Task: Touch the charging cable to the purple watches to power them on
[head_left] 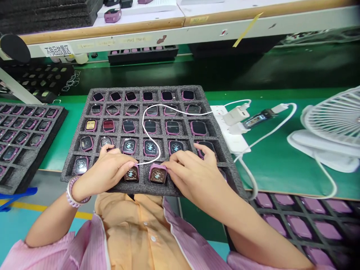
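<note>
A dark foam tray (142, 187) holds rows of purple smartwatches, several with lit dials. At its near edge my left hand (111, 168) has its fingers closed on the end of a white charging cable (158, 144), right over a smartwatch (132, 174) in the front row. The cable's tip is hidden by my fingers. To its right, my right hand (191, 172) pinches the right edge of another smartwatch (158, 175), whose dial is lit and which sits slightly tilted at its compartment. The other fingers of that hand hover over the neighbouring watches.
A white power strip (234, 138) with plugged-in chargers and a small USB meter (257, 119) lies right of the tray. Beyond it stands a white fan (334, 123). Further watch trays lie at the left (25, 131) and lower right (303, 221). A shelf (157, 28) runs across the back.
</note>
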A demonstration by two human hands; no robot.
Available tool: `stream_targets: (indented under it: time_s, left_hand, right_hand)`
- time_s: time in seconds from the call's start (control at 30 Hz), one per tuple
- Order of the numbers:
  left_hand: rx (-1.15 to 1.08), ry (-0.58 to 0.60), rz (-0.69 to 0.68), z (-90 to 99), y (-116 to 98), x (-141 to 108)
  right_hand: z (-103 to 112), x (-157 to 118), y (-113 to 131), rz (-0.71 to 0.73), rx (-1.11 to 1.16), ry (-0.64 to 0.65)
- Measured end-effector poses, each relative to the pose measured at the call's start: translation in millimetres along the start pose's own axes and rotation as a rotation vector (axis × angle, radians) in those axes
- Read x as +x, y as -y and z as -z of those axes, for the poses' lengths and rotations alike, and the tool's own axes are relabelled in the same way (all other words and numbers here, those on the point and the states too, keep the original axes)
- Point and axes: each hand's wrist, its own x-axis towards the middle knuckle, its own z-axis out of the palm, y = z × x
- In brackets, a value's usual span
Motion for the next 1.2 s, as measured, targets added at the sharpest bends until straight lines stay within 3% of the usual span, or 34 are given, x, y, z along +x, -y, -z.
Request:
stream_targets:
  time_s: [0.7, 0.93, 1.0, 1.07, 1.13, 1.2]
  left_hand:
    - [0.041, -0.011, -0.025, -1.2, 2, 0]
    - [-0.038, -0.007, 0.045, -1.6, 2, 0]
    - [-0.079, -0.088, 0.078, -2.9, 4, 0]
    - [-0.119, -0.240, 0.097, -2.8, 3, 0]
    - [-0.131, -0.486, 0.094, -2.0, -3, -2]
    - [-0.092, -0.715, 0.029, -4.1, -17, -5]
  right_hand:
    - [-1, 2, 14, -0.061, -0.136, 0.010]
    - [-1, 2, 20, -0.071, -0.172, -0.071]
    - [0, 2, 22, -0.120, -0.206, -0.135]
    - [3, -1, 22, -0.202, -0.231, -0.229]
    - [10, -7, 20, -0.269, -0.187, -0.372]
    - [21, -16, 21, -0.231, -0.036, -0.507]
